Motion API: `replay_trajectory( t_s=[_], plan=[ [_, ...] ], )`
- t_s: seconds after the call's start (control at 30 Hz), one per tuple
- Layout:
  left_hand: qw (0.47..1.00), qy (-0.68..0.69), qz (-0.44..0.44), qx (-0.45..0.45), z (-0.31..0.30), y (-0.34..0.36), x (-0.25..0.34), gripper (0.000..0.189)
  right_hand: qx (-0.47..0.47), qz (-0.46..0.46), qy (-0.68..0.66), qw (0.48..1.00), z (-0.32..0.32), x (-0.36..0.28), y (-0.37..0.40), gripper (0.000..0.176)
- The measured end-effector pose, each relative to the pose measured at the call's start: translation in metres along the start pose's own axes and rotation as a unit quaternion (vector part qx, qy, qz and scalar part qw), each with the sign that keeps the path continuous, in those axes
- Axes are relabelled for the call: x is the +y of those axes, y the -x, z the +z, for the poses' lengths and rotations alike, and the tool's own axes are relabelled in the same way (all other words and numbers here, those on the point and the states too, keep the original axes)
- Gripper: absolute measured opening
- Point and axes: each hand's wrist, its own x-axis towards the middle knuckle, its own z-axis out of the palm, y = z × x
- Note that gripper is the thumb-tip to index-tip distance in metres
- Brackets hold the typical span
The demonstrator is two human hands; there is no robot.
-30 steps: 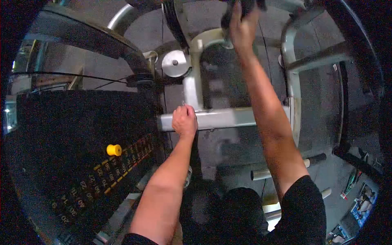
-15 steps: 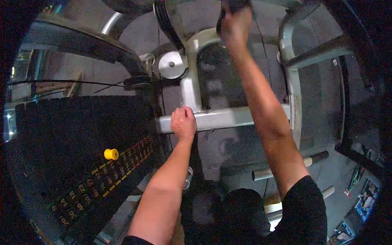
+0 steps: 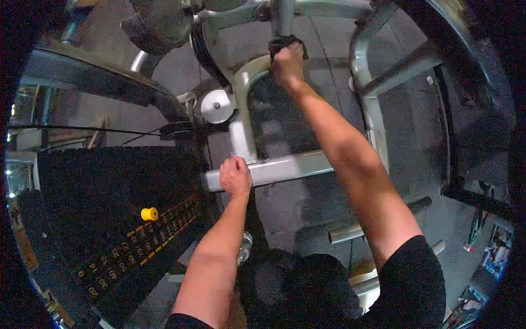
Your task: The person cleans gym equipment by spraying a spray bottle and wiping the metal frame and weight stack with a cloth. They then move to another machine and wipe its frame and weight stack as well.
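My left hand (image 3: pixel 235 175) is closed in a fist above the pale metal crossbar (image 3: pixel 293 167) of a gym machine; I cannot tell what is inside its fingers. My right hand (image 3: pixel 289 64) reaches far forward, its fingers curled against a black, soft-looking bundle (image 3: pixel 287 44) at the lower end of a grey metal post (image 3: pixel 282 19). A round silver disc (image 3: pixel 216 106) is mounted on the frame, ahead and left of my left hand. Below my left forearm a clear plastic bottle (image 3: pixel 245 249) shows in part.
On the left stands a black weight stack (image 3: pixel 115 192) with printed numbers and a yellow selector knob (image 3: pixel 149 214). A cable (image 3: pixel 93 129) runs across above it. Grey frame tubes (image 3: pixel 375 120) rise on the right, and a padded bar (image 3: pixel 350 234) lies under my right arm.
My right hand has come back toward me and slightly left, the black bundle moving with it. The view has shifted forward and a little right. My left hand stays closed by the crossbar.
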Motion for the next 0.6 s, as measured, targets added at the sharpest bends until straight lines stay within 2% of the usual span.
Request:
replay_trajectory(
  t_s=[0.03,0.07,0.13,0.17,0.23,0.27,0.3,0.33,0.37,0.43,0.47,0.53,0.57,0.6],
  plan=[
    [1.000,0.008,-0.001,-0.005,-0.001,0.001,0.002,0.028,-0.099,0.127,-0.132,0.978,-0.021,-0.005,-0.014,0.034],
    [1.000,0.000,-0.011,-0.006,-0.001,-0.002,0.005,0.028,0.048,-0.198,-0.049,0.978,-0.066,-0.021,-0.032,0.032],
    [1.000,-0.011,-0.017,-0.020,-0.003,-0.001,0.005,0.029,0.085,-0.132,-0.166,0.973,-0.126,-0.065,-0.058,0.032],
    [0.999,-0.013,-0.016,-0.031,-0.003,0.004,0.003,0.029,0.089,-0.233,-0.106,0.963,-0.117,-0.065,-0.061,0.029],
    [0.999,-0.020,-0.010,-0.023,0.000,0.001,0.001,0.029,0.154,0.029,-0.139,0.978,-0.085,-0.080,-0.062,0.048],
    [0.999,-0.019,-0.012,-0.022,0.000,0.000,0.002,0.029,0.154,0.031,-0.140,0.978,-0.070,-0.067,-0.053,0.048],
    [0.999,-0.022,-0.011,-0.023,0.001,-0.001,0.000,0.029,0.165,-0.059,-0.023,0.984,-0.047,-0.044,-0.031,0.037],
    [1.000,-0.022,-0.003,-0.020,0.000,0.000,-0.002,0.029,0.168,-0.147,0.095,0.970,-0.030,-0.027,-0.010,0.026],
    [1.000,-0.018,0.003,-0.015,0.001,0.001,-0.001,0.029,0.165,-0.149,0.094,0.970,-0.022,-0.018,-0.002,0.026],
    [0.999,-0.024,-0.012,-0.023,0.001,0.002,-0.001,0.029,0.090,-0.191,0.202,0.956,-0.013,0.001,0.010,0.027],
    [0.999,-0.027,-0.021,-0.031,0.000,0.002,0.000,0.030,0.089,-0.191,0.208,0.955,0.013,0.031,0.027,0.027],
    [0.999,-0.018,-0.029,-0.030,-0.001,0.003,0.004,0.030,-0.051,-0.261,0.043,0.963,0.065,0.094,0.047,0.029],
    [0.999,-0.017,-0.035,-0.030,-0.001,0.003,0.003,0.031,-0.045,-0.262,0.049,0.963,0.040,0.093,0.044,0.029],
    [0.999,-0.015,-0.035,-0.036,-0.001,0.002,0.001,0.031,-0.138,-0.140,-0.110,0.974,-0.006,0.083,0.044,0.032]
  ],
)
